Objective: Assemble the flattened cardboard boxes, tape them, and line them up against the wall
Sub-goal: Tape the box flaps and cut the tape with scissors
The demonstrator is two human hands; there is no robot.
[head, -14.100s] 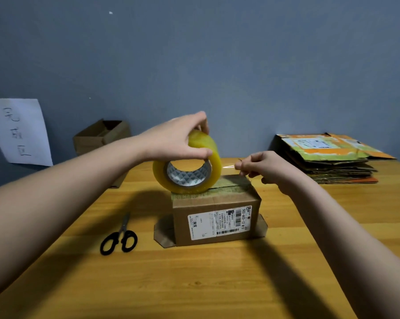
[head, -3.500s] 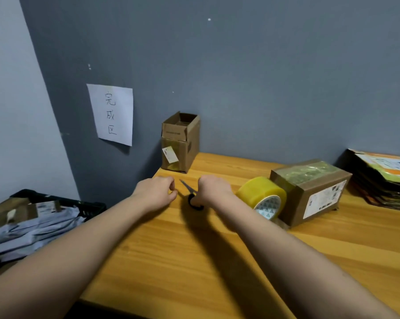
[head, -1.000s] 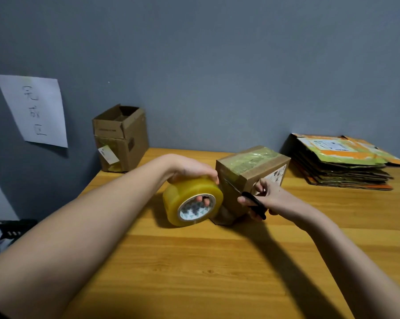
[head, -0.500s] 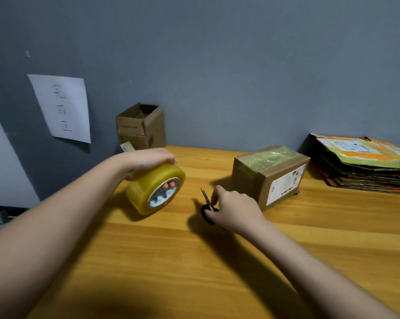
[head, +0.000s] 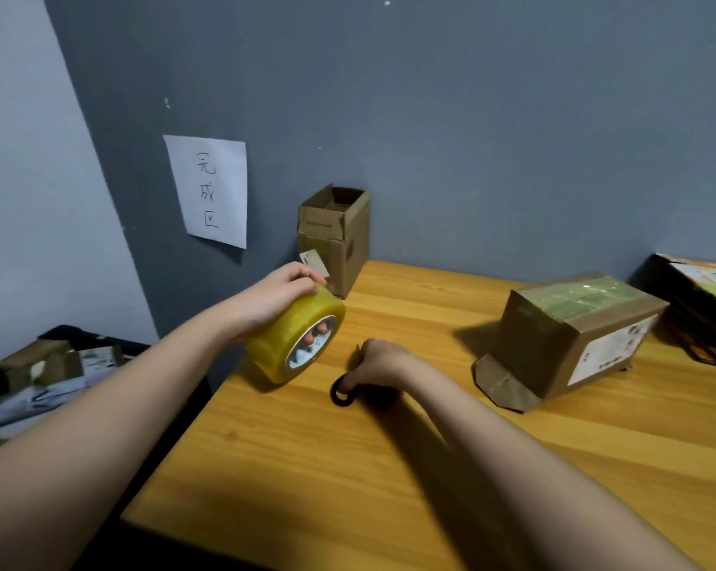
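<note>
Here our left hand (head: 272,296) grips the tape roll (head: 294,337) on the table (head: 389,467), fingers through its core; our right hand (head: 379,362) curls over the scissors (head: 342,393) beside it. The taped box (head: 566,344) sits far right.

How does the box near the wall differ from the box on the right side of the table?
The box near the wall stands tall with open top flaps; the box on the right lies low, its top taped shut. The first touches the wall; the second sits further out. Both are brown cardboard with labels.
</note>
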